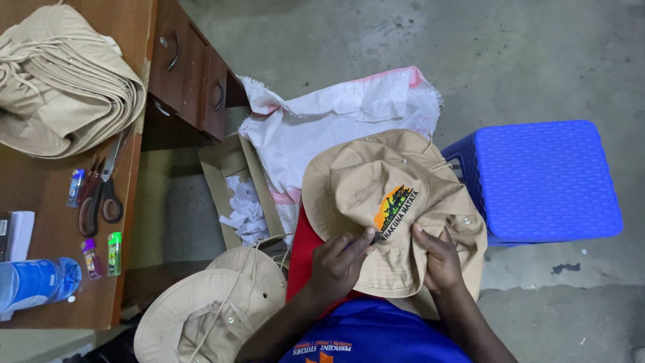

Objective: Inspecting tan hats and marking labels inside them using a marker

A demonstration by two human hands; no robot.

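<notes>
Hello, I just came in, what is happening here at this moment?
A person in a blue shirt holds a beige fabric bucket hat with a colourful embroidered patch in the lap, seen from above. The left hand and the right hand both grip its brim near the patch. A second beige hat with a cord lies lower left. A stack of folded beige hats rests on the brown wooden desk, beside scissors. A blue plastic stool stands to the right.
</notes>
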